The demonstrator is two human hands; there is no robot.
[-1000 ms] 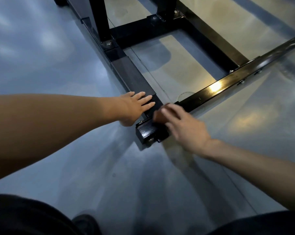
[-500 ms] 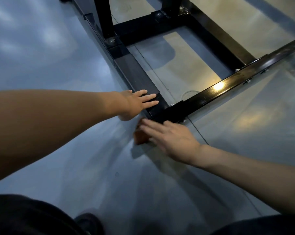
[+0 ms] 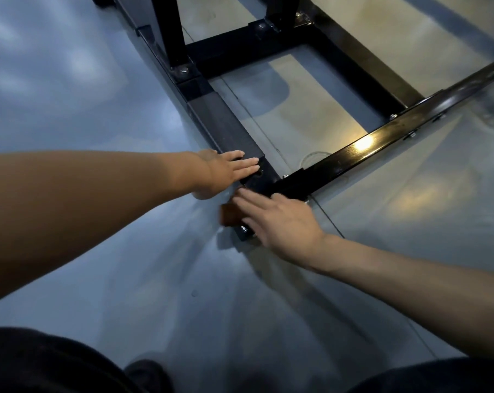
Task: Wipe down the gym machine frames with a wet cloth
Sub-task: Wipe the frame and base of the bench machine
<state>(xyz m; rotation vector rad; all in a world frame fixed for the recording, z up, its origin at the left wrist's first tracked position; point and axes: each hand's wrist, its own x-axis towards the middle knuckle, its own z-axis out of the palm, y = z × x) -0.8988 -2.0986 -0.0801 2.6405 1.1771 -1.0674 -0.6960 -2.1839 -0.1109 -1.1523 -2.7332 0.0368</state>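
**Flat hand on a soft cloth at the frame's near corner**

The brown cloth (image 3: 231,216) lies at the near end of the black frame rail (image 3: 226,129), just where the glossy cross bar (image 3: 382,137) joins it on the grey floor (image 3: 69,80). The right hand (image 3: 279,222) lies flat on top of the cloth, fingers extended and close together, pressing rather than pinching; only a small edge of cloth shows past the fingertips. The left hand (image 3: 226,173) rests palm-down on the rail's top face just beyond, fingers straight and slightly spread, gripping nothing.

The cloth looks thin and limp, so it likely bunches or slides out unless held under a broad palm; being wet, it should cling to the painted steel. The frame looks rigid and heavy, bolted at its joints, and should not shift under pressure. The bolt heads and the rail's end corner may snag the fabric.
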